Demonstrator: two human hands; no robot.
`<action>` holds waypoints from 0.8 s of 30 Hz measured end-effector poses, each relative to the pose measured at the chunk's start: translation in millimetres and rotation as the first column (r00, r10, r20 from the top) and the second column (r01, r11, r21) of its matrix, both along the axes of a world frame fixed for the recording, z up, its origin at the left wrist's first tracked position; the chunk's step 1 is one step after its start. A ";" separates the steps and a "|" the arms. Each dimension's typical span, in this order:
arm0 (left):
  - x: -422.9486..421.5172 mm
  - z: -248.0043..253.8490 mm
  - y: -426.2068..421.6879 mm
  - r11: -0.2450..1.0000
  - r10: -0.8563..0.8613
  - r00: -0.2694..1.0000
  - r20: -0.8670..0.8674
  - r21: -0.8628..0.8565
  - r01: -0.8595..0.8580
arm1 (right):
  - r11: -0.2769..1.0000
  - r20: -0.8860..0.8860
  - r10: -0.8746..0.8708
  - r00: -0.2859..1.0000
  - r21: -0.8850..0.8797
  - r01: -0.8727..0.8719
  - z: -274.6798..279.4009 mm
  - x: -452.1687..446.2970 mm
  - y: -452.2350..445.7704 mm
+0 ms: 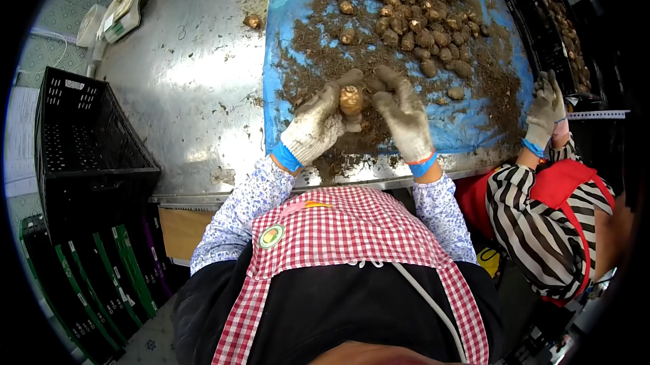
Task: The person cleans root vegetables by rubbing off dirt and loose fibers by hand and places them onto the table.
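In a dirty white glove, my left hand (318, 118) is closed around a brown, ringed root vegetable (351, 100), held upright over the near part of the blue sheet (274, 74). Just right of it, my right hand (405, 113), gloved too, has its fingers apart and curved toward the root, with nothing in them. Loose dirt and fine root hairs (325, 60) lie beneath and beyond both hands. A large pile of similar roots (423, 13) sits farther back on the sheet.
At the left edge stands a black crate (95, 172). A scale (125, 9) is at the back left of the metal table (183, 80). Another person's gloved hands (544, 111) are at the right, near a black crate of roots (565, 33). A single root (252, 22) lies on the metal.
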State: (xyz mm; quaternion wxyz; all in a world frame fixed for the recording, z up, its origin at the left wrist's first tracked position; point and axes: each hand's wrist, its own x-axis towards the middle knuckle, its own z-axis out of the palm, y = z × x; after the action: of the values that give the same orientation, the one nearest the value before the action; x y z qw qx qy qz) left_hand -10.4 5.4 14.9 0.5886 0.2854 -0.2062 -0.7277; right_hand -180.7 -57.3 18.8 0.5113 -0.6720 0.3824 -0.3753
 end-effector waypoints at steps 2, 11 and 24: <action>-4.4 -2.5 -2.1 0.998 -0.010 0.974 0.227 -0.061 0.024 | 1.000 0.091 0.012 0.996 -0.009 -0.012 18.7 15.6 9.9; 8.4 -38.2 3.5 0.933 0.129 0.691 0.711 -0.323 0.158 | 0.939 -0.080 -0.340 0.937 -0.077 0.334 -47.1 3.9 -28.9; -1.1 -68.2 0.2 0.993 0.097 0.987 0.129 -0.082 -0.087 | 0.998 0.073 0.012 0.997 -0.066 -0.007 -18.5 25.6 -4.3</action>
State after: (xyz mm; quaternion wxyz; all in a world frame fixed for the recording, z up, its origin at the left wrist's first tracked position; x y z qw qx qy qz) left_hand -11.5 5.6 -53.3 0.6170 0.3199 -0.2589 -0.6708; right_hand -155.0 -61.6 0.4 0.5044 -0.6760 0.3475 -0.4096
